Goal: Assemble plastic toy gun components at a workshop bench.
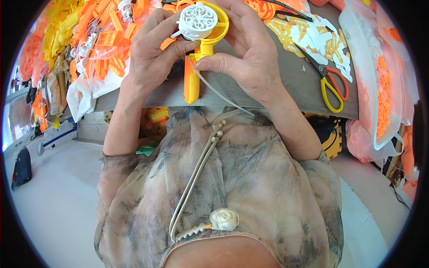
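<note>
At the top middle, my left hand (152, 56) pinches a white round part (198, 21) with an openwork flower-like face, thumb below and fingers behind. Just right of it, my right hand (254, 56) grips a yellow and orange toy, apparently a bubble gun (193, 82), its thumb pressed near the neck. The white part sits at the toy's round yellow ring (220, 29), overlapping its left side; whether it is seated in the ring I cannot tell. A thin clear tube (223, 96) trails from the handle down toward the table's front edge. Some fingertips are hidden behind the pieces.
Orange plastic parts (111, 38) heap on the left of the grey table (286, 76), beside yellow parts (58, 29). On the right lie scissors (333, 89) with red and yellow handles, white and yellow cut labels (319, 38), and a clear tub (380, 98) holding orange pieces.
</note>
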`<state>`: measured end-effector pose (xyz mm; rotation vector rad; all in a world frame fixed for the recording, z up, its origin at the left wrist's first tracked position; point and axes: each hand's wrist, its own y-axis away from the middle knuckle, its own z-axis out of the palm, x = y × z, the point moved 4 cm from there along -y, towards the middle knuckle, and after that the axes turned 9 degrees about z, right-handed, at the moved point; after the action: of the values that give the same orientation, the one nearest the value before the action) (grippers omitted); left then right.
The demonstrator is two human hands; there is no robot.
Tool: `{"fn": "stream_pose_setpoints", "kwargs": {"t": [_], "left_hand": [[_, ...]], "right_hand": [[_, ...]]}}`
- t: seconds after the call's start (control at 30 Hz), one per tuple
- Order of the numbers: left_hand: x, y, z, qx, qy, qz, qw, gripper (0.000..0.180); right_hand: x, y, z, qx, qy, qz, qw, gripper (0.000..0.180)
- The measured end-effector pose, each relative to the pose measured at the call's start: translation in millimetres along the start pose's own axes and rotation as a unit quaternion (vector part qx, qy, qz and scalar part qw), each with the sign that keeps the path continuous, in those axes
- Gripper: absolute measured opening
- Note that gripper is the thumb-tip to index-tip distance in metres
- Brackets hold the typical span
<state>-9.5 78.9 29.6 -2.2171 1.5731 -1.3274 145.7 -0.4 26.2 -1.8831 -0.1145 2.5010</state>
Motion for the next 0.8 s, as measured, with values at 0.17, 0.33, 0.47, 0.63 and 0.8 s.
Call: {"fn": "stream_pose_setpoints", "kwargs": {"t": [0.17, 0.33, 0.47, 0.63, 0.8], "left_hand": [[9.9, -2.9, 3.7, 0.005, -0.066, 0.032, 0.997, 0.036], [17.5, -10.4, 7.1, -0.028, -0.097, 0.043, 0.994, 0.034], [23.2, -13.9, 10.2, -0.041, -0.124, 0.054, 0.990, 0.035], [33.1, -22.0, 20.2, -0.048, -0.150, 0.056, 0.986, 0.040], [41.1, -51.5, 45.0, -0.126, -0.134, 0.033, 0.982, 0.055]], "right_hand": [[5.2, -3.3, -4.1, 0.029, 0.148, -0.040, 0.988, 0.081], [19.2, -5.7, -14.2, -0.023, 0.228, -0.457, 0.860, 0.082], [4.7, 1.7, -12.2, 0.032, 0.126, -0.047, 0.990, 0.081], [-3.0, 14.6, -17.7, 0.010, 0.090, 0.019, 0.996, 0.082], [12.4, 20.1, -72.9, 0.036, 0.277, -0.007, 0.960, 0.089]]}}
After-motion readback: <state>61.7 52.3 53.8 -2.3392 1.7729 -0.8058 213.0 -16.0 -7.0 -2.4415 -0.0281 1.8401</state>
